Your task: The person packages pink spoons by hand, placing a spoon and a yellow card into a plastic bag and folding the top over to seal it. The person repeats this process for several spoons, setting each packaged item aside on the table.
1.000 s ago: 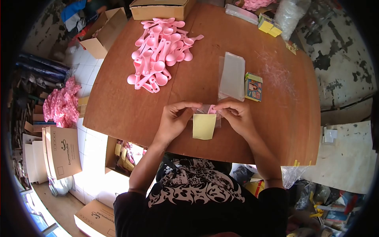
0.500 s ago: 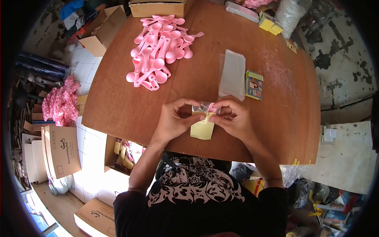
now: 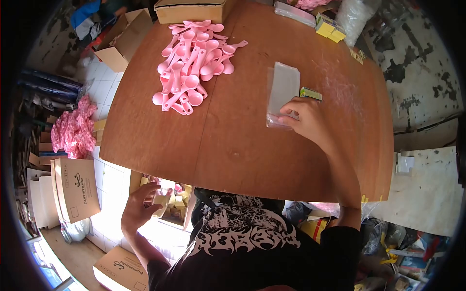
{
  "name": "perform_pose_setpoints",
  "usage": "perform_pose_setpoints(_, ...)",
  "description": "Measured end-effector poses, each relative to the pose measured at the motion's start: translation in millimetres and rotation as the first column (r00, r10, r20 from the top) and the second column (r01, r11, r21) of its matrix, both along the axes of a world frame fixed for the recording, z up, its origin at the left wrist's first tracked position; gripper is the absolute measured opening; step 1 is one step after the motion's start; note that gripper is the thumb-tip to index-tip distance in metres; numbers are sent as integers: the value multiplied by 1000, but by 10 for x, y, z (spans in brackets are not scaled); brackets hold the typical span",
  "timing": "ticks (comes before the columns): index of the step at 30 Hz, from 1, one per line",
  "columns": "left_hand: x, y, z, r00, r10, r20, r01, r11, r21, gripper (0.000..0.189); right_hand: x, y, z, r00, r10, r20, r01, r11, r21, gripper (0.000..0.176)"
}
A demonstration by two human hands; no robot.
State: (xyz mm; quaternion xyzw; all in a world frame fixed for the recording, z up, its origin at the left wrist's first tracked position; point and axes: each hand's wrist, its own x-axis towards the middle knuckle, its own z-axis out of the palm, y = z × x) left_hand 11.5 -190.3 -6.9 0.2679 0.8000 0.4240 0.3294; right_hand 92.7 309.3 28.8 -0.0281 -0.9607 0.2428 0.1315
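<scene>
Clear plastic sleeves point(image 3: 286, 80) lie in a flat stack right of the frame's centre. Broadest of all around them is the desk point(image 3: 242, 160), brown and wood-grained, its near edge bowing across the lower middle of the frame. Below that edge, at lower left, stands an open carton point(image 3: 135, 179) of plain cardboard, with small pale yellow pieces point(image 3: 178, 202) inside. Toward upper left spreads a heap of pink spoons point(image 3: 192, 80), smooth and round-bowled, some with holes through the handle ends. The sleeves make a long, thin oblong, whitish where layers build up and see-through at the fringes. Film that fine probably clings to itself, so I'd rub one corner lightly to part a single layer rather than squeeze the whole stack. The right hand point(image 3: 307, 116) bends over the stack's near end, thumb and fingertips curled but slightly apart, with no lifted sleeve that I can make out. Beside the stack, partly behind that hand, sits a small box point(image 3: 310, 93). At lower left, the left hand point(image 3: 137, 208) curves its parted thumb and fingers about a packet point(image 3: 161, 200) of film and pale yellow card; whether they grip it I cannot tell. Handling it by the card's stiffer edge would, I judge, spare the film creases.
</scene>
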Motion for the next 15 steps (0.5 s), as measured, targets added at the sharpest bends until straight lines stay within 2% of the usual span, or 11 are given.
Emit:
perform_pose_setpoints(2, 49, -204, -64, 926, -22, -378, -118, 932, -343, 51, -74, 83, -8, 992, 62, 112, -66, 997, 32, 12)
perform_pose_setpoints(3, 57, -214, -63, 927, 8, -375, -155, 919, -363, 47, -104, 84, 2, 992, 64, 110, -68, 997, 32, 12)
perform_pose_setpoints(4, 66, -209, -58, 927, 10, -376, -157, 918, -363, 47, -129, 76, 21, 983, 42, 181, -44, 999, 7, 12)
perform_pose_setpoints(5, 85, -182, -52, 961, 104, -257, -176, 945, -276, 43, -143, 66, 39, 967, 22, 253, -19, 1000, -15, 12)
perform_pose_setpoints(6, 102, -98, -9, 975, 187, -124, -208, 960, -188, 40, -148, 61, 57, 967, 25, 252, -22, 1000, -13, 12)
perform_pose_setpoints(7, 105, -6, 22, 974, 191, -124, -212, 960, -184, 40, -149, 57, 79, 969, 22, 248, -19, 1000, -16, 10)
perform_pose_setpoints(9, 61, 224, 103, 999, -43, 15, 42, 995, 93, 34, -137, 64, 103, 970, 19, 241, -15, 1000, -16, 9)
perform_pose_setpoints(10, 21, 360, 175, 999, -44, 12, 43, 994, 96, 34, -119, 88, 99, 978, 50, 200, -49, 999, -13, 8)
perform_pose_setpoints(12, -68, 664, 310, 943, -329, -52, 330, 901, 283, 31, -91, 118, 87, 985, 76, 157, -76, 997, -3, 8)
perform_pose_setpoints(13, -97, 817, 316, 941, -335, -55, 336, 898, 286, 31, -73, 125, 80, 989, 78, 124, -80, 997, 12, 7)
perform_pose_setpoints(15, -130, 1134, 322, 898, -405, -170, 440, 829, 345, 31, -34, 142, 56, 993, 73, 90, -76, 997, 30, 7)
